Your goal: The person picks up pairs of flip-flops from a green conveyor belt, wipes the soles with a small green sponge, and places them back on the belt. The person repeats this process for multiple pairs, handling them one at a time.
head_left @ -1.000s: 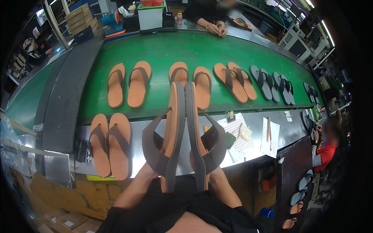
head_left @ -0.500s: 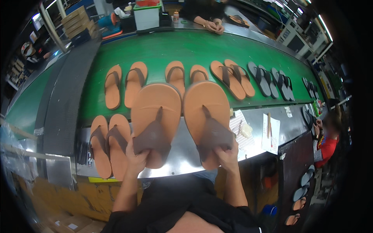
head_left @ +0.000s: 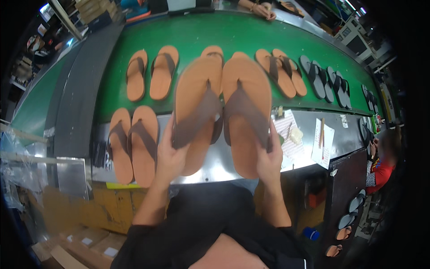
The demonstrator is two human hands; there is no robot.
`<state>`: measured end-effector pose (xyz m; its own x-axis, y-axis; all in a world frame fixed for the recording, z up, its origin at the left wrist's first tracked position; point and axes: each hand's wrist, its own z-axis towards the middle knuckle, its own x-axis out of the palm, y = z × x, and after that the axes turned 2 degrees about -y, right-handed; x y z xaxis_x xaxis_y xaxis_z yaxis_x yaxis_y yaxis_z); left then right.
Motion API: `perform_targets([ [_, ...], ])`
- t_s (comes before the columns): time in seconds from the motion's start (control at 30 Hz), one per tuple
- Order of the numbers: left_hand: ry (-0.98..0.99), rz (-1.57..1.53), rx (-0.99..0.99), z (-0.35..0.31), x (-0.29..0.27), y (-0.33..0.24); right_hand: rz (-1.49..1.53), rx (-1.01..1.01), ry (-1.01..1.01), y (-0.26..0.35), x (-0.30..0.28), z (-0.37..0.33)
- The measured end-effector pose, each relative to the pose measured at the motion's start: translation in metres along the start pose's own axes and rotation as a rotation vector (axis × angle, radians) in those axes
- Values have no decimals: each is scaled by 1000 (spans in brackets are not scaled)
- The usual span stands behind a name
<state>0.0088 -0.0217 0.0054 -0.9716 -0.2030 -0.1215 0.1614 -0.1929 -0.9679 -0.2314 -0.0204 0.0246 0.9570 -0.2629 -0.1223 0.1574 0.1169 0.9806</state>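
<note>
Left hand (head_left: 172, 156) grips left sandal (head_left: 198, 110), right hand (head_left: 270, 160) right sandal (head_left: 245, 111); heels (head_left: 192, 167) apart, bench edge (head_left: 213, 176) showing between.

Left sandal (head_left: 196, 117) and right sandal (head_left: 245, 116): each shows a tan footbed with a broad dark-brown thong strap attached. Both are held raised above the metal counter (head_left: 217, 171), footbeds facing the wearer, toes pointing away, front edges close together, heels apart.

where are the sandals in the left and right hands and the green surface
Left held sandal (head_left: 197, 118), head view, on its strap
Right held sandal (head_left: 247, 112), head view, on its strap
Green surface (head_left: 204, 32), head view, on a bare part
</note>
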Motion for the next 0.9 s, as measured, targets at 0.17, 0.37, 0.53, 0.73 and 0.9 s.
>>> perform_targets([
  [0.17, 163, -759, -456, 5, 3, -14, 551, 358, 222, 12, 0, 7],
  [0.37, 129, -934, -525, 9, 12, -29, 759, 515, 300, 17, 5, 21],
  [0.53, 74, -930, -544, 8, 17, -28, 743, 529, 272, 15, 7, 20],
  [0.73, 41, -908, -560, 9, 18, -26, 820, 502, 317, 10, 3, 21],
  [0.9, 117, -819, -466, 9, 21, -22, 828, 521, 264, -3, -3, 20],
])
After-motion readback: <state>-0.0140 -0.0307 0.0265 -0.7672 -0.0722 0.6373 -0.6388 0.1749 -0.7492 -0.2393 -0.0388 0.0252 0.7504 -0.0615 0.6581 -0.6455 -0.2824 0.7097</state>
